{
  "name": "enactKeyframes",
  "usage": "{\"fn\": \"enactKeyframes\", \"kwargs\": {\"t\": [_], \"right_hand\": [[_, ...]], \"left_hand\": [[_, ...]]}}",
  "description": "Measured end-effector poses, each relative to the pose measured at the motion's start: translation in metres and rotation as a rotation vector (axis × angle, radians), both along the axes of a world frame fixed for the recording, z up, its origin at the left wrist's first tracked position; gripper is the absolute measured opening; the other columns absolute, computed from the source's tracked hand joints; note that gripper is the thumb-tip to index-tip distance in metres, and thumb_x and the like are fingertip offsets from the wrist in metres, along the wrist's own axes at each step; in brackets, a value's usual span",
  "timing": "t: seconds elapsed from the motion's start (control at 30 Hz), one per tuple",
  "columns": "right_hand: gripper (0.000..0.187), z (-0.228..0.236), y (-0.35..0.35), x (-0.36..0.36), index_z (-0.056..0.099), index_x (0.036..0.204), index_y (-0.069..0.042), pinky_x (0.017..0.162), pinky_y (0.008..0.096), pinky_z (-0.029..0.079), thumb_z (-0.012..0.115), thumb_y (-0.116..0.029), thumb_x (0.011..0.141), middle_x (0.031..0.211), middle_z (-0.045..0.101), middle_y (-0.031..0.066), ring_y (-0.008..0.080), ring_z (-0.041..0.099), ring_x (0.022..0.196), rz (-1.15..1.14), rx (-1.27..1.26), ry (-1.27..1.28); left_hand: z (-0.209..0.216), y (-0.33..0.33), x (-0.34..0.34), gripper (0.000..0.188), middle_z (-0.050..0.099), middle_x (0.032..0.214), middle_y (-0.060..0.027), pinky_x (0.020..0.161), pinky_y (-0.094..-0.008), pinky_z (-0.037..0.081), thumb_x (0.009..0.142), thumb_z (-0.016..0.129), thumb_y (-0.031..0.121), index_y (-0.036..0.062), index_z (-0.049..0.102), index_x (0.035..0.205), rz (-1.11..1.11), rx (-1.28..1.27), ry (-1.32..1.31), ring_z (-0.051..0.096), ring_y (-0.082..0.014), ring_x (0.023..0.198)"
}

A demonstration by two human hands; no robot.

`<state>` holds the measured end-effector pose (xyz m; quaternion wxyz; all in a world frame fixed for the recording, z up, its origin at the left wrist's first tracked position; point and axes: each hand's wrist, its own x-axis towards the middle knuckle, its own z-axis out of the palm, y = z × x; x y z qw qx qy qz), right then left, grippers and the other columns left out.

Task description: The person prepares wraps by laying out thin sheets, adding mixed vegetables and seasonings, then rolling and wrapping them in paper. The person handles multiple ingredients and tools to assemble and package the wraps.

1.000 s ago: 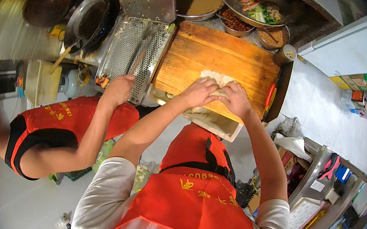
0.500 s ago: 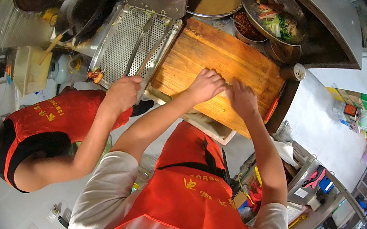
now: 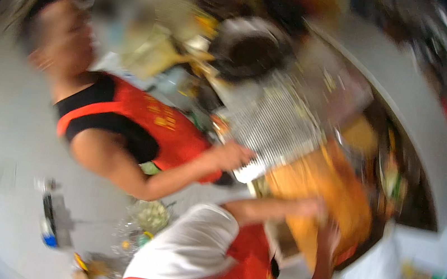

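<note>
The picture is smeared by motion. My left hand (image 3: 311, 207) and my right hand (image 3: 329, 233) are close together over the wooden cutting board (image 3: 308, 179). Blur hides the fingers of both, and whether anything lies between them does not show. Left of the board lies a perforated metal tray (image 3: 271, 120). A co-worker in a red apron (image 3: 149, 121) stands at that tray, with one hand (image 3: 234, 155) at its near edge.
Beyond the tray stands a dark wok (image 3: 252, 53). Bowls and pans, too blurred to tell apart, line the far side of the board. A pale metal hood edge (image 3: 405, 90) curves along the right. On the floor is a clear bag of pale pieces (image 3: 152, 215).
My view has swung left, so the board now sits further right and tilted, and the co-worker shows more fully. My hands remain close together over the board.
</note>
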<state>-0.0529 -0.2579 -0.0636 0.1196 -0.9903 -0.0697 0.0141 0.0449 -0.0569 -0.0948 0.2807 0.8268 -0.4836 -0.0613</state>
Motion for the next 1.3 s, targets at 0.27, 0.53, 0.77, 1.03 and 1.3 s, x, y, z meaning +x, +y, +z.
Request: {"fn": "enactKeyframes", "kwargs": {"t": [0.27,0.53,0.77,1.03,1.3], "right_hand": [[0.048,0.039,0.017,-0.167,0.056,0.114,-0.006,0.073,0.0503,0.052,0.074,-0.029,0.076,0.102,0.064,0.0190,0.0429,0.063,0.087,-0.182,0.209,-0.016],[0.034,0.027,0.003,-0.423,0.062,0.101,-0.012,0.072,0.0451,0.053,0.071,-0.036,0.078,0.093,0.067,0.0108,0.0315,0.067,0.084,-0.625,0.372,0.009],[0.034,0.029,0.018,-0.602,0.060,0.102,-0.012,0.073,0.0471,0.053,0.070,-0.032,0.075,0.099,0.065,0.0108,0.0332,0.065,0.090,-1.334,0.440,-0.165],[0.044,0.099,-0.084,-0.738,0.060,0.115,-0.009,0.079,0.0445,0.053,0.071,-0.018,0.074,0.108,0.064,0.0124,0.0345,0.062,0.098,-1.872,-0.059,-0.248],[0.052,0.041,-0.134,-0.807,0.057,0.115,-0.013,0.080,0.0419,0.053,0.078,-0.030,0.071,0.110,0.061,0.0081,0.0273,0.063,0.100,-1.876,-0.165,-0.071]], "left_hand": [[0.036,-0.012,-0.109,0.041,0.062,0.101,-0.0119,0.075,-0.0461,0.050,0.078,0.064,0.022,0.0153,0.060,0.118,-0.420,-0.109,0.027,0.060,-0.0344,0.094],[0.071,-0.096,-0.305,0.053,0.062,0.123,-0.0156,0.095,-0.0417,0.049,0.080,0.068,0.013,0.0112,0.055,0.131,-0.787,0.305,0.500,0.060,-0.0366,0.110],[0.079,-0.237,-0.470,0.048,0.064,0.104,-0.0144,0.071,-0.0445,0.054,0.081,0.069,0.015,0.0138,0.057,0.127,-1.462,0.284,0.185,0.064,-0.0379,0.087],[0.113,-0.432,-0.655,0.039,0.063,0.116,-0.0142,0.090,-0.0432,0.051,0.085,0.056,0.009,0.0079,0.059,0.124,-1.881,-0.198,0.069,0.062,-0.0338,0.105],[0.046,-0.488,-0.735,0.056,0.056,0.127,-0.0142,0.099,-0.0417,0.043,0.089,0.060,0.020,0.0086,0.044,0.141,-1.968,-0.009,-0.215,0.052,-0.0339,0.114]]}}
